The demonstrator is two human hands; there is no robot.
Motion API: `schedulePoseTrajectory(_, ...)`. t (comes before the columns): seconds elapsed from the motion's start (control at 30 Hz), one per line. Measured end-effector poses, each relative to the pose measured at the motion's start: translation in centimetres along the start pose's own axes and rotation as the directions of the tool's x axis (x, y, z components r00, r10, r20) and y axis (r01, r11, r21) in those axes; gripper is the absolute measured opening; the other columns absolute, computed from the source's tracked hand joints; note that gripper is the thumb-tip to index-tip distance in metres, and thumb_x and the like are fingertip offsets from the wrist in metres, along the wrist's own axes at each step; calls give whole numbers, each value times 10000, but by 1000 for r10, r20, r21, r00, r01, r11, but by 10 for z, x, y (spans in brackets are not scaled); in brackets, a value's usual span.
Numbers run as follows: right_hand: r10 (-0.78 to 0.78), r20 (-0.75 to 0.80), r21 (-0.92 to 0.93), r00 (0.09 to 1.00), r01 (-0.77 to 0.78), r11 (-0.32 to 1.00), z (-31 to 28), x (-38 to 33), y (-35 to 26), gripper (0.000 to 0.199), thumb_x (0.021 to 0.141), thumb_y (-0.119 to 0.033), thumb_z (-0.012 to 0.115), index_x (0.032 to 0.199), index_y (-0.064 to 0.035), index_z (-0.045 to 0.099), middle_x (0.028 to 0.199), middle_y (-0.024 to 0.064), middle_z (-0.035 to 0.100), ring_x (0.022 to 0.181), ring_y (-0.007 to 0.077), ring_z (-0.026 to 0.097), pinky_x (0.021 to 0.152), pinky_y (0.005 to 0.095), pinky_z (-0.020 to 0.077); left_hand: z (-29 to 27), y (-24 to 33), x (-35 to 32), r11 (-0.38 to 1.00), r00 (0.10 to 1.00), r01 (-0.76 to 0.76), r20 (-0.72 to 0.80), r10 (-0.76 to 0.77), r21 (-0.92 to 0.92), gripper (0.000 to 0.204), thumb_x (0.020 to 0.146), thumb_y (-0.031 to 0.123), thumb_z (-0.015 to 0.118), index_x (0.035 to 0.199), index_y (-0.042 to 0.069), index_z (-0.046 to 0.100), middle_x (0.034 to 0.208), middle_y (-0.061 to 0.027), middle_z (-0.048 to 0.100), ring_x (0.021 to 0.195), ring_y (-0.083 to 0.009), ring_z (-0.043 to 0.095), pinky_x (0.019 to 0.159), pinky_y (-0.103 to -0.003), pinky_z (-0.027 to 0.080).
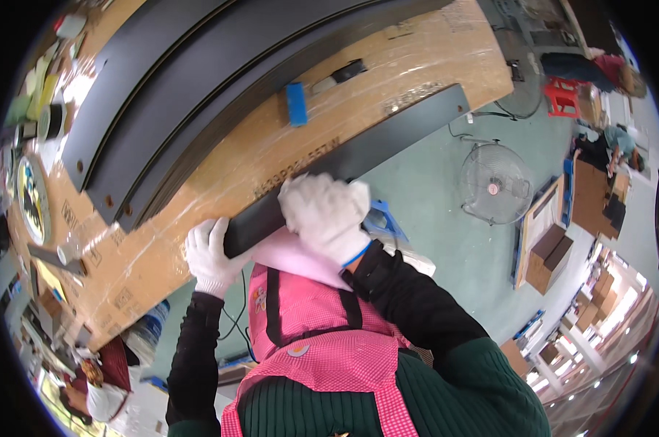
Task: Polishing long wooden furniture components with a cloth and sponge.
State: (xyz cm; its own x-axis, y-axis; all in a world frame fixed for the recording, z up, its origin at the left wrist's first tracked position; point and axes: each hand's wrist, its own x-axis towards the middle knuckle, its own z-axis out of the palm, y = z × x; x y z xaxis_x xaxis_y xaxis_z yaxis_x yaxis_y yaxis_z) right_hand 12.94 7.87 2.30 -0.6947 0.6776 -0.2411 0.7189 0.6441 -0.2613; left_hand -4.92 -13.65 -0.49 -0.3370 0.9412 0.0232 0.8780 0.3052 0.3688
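A long dark grey board (388, 137) lies slantwise along the near edge of a cardboard-covered table. At its lower left end, my left hand (209, 255), in a white glove, grips the board's end. My right hand (326, 213), also white-gloved and a little blurred, is closed and pressed on the board's top face right of the left hand. What its fingers hold, if anything, is hidden. Below the board, under my right wrist, lies a pale pink cloth (297, 256), against my pink checked apron (308, 313). A small hole shows near the board's far right end.
Stacked dark grey boards (198, 87) fill the table's far side. A blue block (296, 104) and a roll of tape (51, 121) are on the cardboard (147, 269). Rightward on the green floor stand a fan (495, 183) and a red stool (562, 96). Other people work farther off.
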Motion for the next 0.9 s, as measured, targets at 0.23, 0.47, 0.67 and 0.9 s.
schedulePoseTrajectory(0.23, 458, -473, 20, 753, -510, 860, -53, 75, 218, 191, 943, -276, 662, 956, -94, 716, 923, 166, 723, 874, 392, 735, 795, 530, 607, 5, -2, 1, 1000, 999, 11, -30, -11, -17, 744, 588, 340, 965, 1236, 112, 678, 1152, -113, 641, 1068, -359, 626, 951, -514, 507)
schedulePoseTrajectory(0.47, 297, -611, -120, 734, -457, 881, -17, 44, 143, 289, 988, -380, 632, 949, -110, 728, 812, 138, 709, 781, 370, 723, 663, 544, 561, 4, -1, 1, 1000, 999, -7, -41, 7, 2, 762, 590, 350, 971, 1245, 109, 665, 1144, -116, 631, 1067, -363, 615, 947, -515, 493)
schedulePoseTrajectory(0.67, -292, -328, 89, 899, 337, 937, 7, -11, -23, 45, 875, -186, 661, 869, -163, 700, 673, -2, 610, 643, 217, 633, 505, 482, 309, 0, -3, 0, 999, 999, -33, 2, 33, -3, 815, 586, 314, 978, 1285, 96, 622, 1173, -137, 629, 1108, -381, 602, 972, -526, 483)
schedulePoseTrajectory(0.9, 64, -630, -169, 774, -218, 961, -14, 25, 229, 138, 947, -247, 648, 1008, -150, 725, 788, 70, 688, 757, 340, 687, 673, 552, 545, 5, -6, -4, 1000, 1000, -21, 14, 21, -3, 851, 587, 292, 967, 1335, 89, 616, 1209, -143, 633, 1156, -389, 595, 1026, -524, 478)
